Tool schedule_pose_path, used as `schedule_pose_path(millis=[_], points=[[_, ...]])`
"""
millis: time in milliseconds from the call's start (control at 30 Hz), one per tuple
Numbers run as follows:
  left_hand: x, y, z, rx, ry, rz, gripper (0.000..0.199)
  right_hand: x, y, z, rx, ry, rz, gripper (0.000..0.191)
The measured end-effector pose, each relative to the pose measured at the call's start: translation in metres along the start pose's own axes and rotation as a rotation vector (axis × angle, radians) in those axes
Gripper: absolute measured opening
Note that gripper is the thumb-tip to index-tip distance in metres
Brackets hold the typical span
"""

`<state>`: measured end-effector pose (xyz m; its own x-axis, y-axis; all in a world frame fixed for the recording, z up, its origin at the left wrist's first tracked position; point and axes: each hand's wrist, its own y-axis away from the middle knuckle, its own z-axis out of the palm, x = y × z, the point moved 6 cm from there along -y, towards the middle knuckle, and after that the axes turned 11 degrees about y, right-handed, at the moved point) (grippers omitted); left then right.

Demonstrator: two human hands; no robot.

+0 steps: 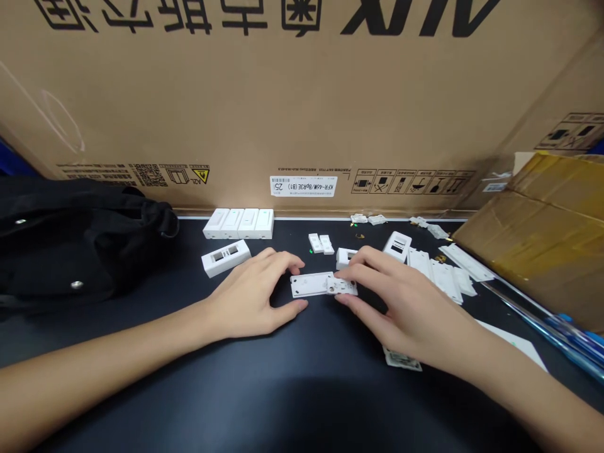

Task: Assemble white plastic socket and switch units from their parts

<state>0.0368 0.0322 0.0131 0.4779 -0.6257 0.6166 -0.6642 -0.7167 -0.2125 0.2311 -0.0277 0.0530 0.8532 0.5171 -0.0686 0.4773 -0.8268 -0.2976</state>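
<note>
A flat white plastic plate [309, 285] lies lengthwise on the black table between my hands. On its right end sits a smaller white plastic piece [342, 287], pinched at its edges by the thumb and fingers of my right hand [406, 302]. My left hand [257, 292] is spread around the plate's left end, thumb and fingers apart. Behind the left hand lies a white housing with rectangular openings [226, 258]. Two small white rectangular pieces [321, 243] lie beyond the plate. Another white housing [344, 257] is partly hidden by my right fingers.
Several white boxes [238, 223] stand in a row by the big carton [292, 113]. White plates [441, 277], a slotted housing [397, 245] and small metal bits lie right. A black bag [80, 239] rests left; a brown box [542, 233] and pens [557, 340] are at right.
</note>
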Motion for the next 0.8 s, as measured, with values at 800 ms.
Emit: schedule_pose_path(millis=[800], points=[[0.033, 0.014, -0.012, 0.097, 0.296, 0.744, 0.034, -0.019, -0.004, 0.001, -0.074, -0.332, -0.014, 0.009]])
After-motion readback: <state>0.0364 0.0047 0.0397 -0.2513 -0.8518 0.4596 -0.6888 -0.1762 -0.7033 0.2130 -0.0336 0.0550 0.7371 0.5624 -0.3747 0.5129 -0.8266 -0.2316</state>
